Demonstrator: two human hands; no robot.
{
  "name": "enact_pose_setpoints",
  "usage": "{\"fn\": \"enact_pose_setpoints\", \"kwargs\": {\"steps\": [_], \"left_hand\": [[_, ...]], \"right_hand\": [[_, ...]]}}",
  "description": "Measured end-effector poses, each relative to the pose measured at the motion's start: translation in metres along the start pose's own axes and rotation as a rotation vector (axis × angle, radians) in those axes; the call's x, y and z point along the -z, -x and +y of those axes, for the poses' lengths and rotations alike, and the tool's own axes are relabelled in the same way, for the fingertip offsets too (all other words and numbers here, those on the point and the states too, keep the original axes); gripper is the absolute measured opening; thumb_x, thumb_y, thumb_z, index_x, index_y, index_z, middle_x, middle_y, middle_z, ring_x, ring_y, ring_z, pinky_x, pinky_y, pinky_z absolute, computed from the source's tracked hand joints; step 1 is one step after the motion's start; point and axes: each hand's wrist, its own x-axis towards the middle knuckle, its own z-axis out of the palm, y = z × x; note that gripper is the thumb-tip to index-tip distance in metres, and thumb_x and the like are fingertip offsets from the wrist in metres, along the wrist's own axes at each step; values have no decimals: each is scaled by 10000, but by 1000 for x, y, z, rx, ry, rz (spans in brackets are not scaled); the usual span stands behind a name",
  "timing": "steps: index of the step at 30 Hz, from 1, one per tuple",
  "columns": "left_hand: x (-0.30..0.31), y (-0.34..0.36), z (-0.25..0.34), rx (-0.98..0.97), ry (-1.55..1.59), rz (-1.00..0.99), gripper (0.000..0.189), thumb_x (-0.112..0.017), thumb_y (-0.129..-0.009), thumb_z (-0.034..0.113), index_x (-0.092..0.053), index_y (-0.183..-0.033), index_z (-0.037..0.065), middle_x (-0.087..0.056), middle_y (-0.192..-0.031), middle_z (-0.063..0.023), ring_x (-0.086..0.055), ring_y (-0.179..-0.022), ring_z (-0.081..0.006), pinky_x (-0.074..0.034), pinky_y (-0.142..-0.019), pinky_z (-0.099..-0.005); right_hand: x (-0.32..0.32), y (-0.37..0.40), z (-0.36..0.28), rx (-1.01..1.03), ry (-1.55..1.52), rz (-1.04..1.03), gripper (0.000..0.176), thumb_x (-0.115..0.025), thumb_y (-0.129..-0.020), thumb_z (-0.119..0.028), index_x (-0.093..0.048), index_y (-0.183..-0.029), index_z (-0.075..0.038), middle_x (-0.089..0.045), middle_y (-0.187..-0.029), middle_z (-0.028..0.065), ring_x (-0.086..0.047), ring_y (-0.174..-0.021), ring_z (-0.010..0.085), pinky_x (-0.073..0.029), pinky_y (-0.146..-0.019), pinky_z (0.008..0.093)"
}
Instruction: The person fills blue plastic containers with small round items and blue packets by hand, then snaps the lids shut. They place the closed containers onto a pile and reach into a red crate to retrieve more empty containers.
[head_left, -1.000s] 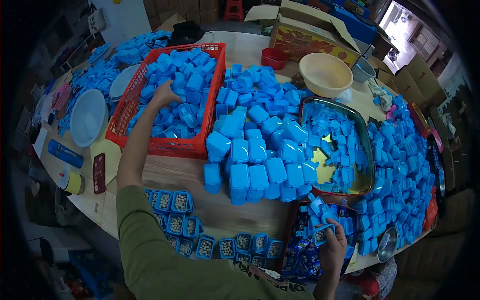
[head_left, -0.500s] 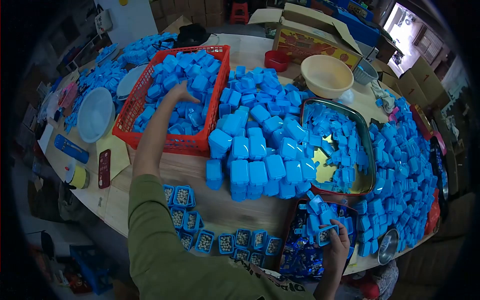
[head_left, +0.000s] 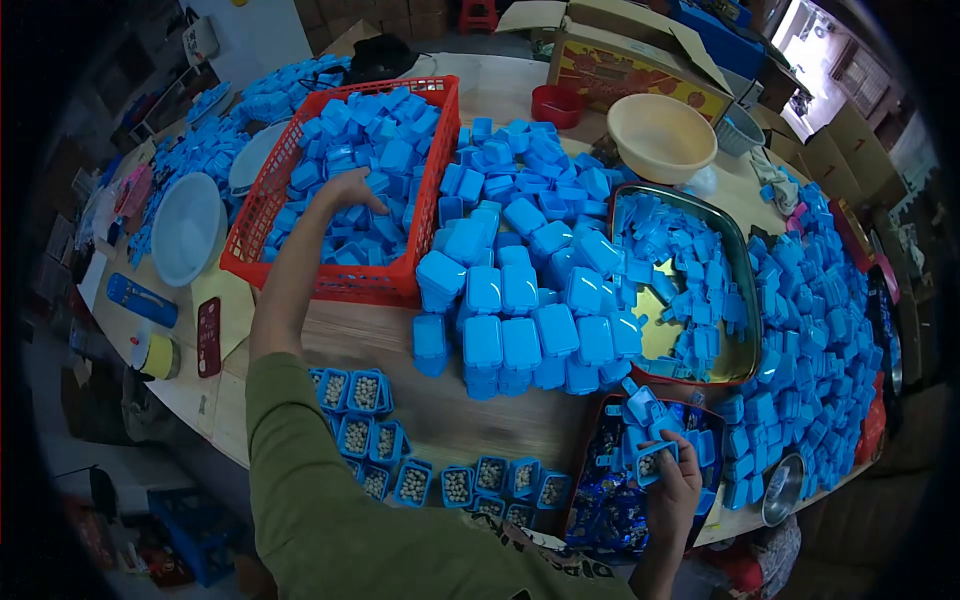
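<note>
My left hand (head_left: 352,190) reaches over the red plastic basket (head_left: 345,287), touching or just above the small blue plastic boxes (head_left: 395,155) heaped in it. Its visible fingers are apart, and no box shows clearly in its grip. At the lower right, my right hand (head_left: 677,482) grips a small blue box (head_left: 652,464) holding pale round beads or balls. That box is over a tray (head_left: 570,530) containing dark blue shiny packets (head_left: 605,515) and several blue pieces (head_left: 640,408). Several ball-filled blue boxes (head_left: 412,484) stand along the table's near edge.
Stacked blue boxes (head_left: 520,343) fill the table's middle. Right of them sits a metal tray (head_left: 655,340) with small blue parts, then a large blue pile (head_left: 810,340). A cream bowl (head_left: 662,135), red bowl (head_left: 556,106) and carton (head_left: 640,75) stand behind.
My left hand has moved slightly left and down within the basket. My right hand keeps hold of the ball-filled box, nearly in place, and the camera view has shifted a little.
</note>
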Motion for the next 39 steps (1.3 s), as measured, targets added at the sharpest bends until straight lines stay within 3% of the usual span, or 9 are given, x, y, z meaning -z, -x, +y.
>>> {"fn": "enact_pose_setpoints", "kwargs": {"steps": [2, 4, 7, 11, 13, 21, 29, 34, 39], "left_hand": [[-2, -2, -10, 7, 86, 41, 1109, -860, -484, 368, -348, -1374, -53, -416, -1381, -231, -440, -1253, -344, -375, -1026, -380], [-2, -6, -23, -25, 280, 26, 806, -835, -536, 168, -502, -1254, 13, -591, -1159, -164, -561, -1050, -287, -415, -946, -391], [-1, -6, -30, -2, 332, 56, 655, -798, -543, 82, -552, -1145, 2, -632, -1017, -112, -572, -958, -260, -443, -870, -397], [14, 10, -28, 48, 618, 42, 715, -785, -557, 67, -511, -1215, 6, -618, -1074, -121, -585, -963, -267, -450, -883, -406], [22, 20, -31, 133, 703, 218, 997, -781, -559, 79, -273, -1409, -37, -534, -1245, -206, -557, -1083, -313, -433, -946, -392], [65, 70, -20, 76, 1151, 263, 828, -724, -646, 137, -349, -1373, 8, -567, -1174, -154, -604, -981, -278, -525, -799, -390], [72, 175, 132, -128, 1053, -135, 737, -748, -670, 197, -424, -1311, 36, -576, -1176, -142, -595, -1020, -280, -516, -847, -410], [9, 241, 242, -435, 993, -470, 821, -788, -613, 186, -425, -1338, 58, -562, -1203, -157, -578, -1055, -276, -480, -903, -420], [-83, 304, 341, -506, 654, -483, 791, -818, -567, 188, -484, -1258, -3, -578, -1172, -131, -571, -1038, -251, -457, -906, -361]], "right_hand": [[0, 1, -1, 10, 19, 3, 301, -521, -925, -130, -468, -1198, -16, -633, -993, 162, -651, -771, 207, -550, -548, 318], [2, 3, -1, 17, 37, 7, 303, -523, -924, -131, -467, -1200, -16, -631, -991, 164, -652, -771, 211, -551, -549, 319], [7, 5, -2, 11, 13, -13, 296, -507, -936, -127, -470, -1199, 4, -627, -1015, 174, -645, -800, 190, -562, -567, 331], [11, 6, 0, 23, 5, -17, 297, -503, -938, -123, -466, -1204, 4, -625, -1017, 180, -647, -804, 200, -568, -567, 331], [10, 8, 0, 29, -1, -27, 296, -502, -939, -122, -466, -1205, 3, -624, -1018, 181, -648, -806, 204, -569, -567, 331], [27, 19, 0, 78, -70, -97, 305, -498, -939, -118, -459, -1217, 0, -619, -1030, 180, -648, -814, 209, -566, -584, 329], [68, 48, -1, 110, -165, -32, 307, -483, -938, -116, -460, -1230, -23, -619, -1032, 164, -648, -823, 237, -543, -604, 319], [102, 59, 8, 157, -175, -2, 302, -484, -944, -125, -461, -1222, -7, -618, -1030, 160, -647, -805, 226, -543, -588, 310], [122, 61, 17, 137, -189, -13, 300, -488, -941, -115, -465, -1221, -10, -621, -1029, 136, -638, -835, 195, -554, -612, 307]]}}
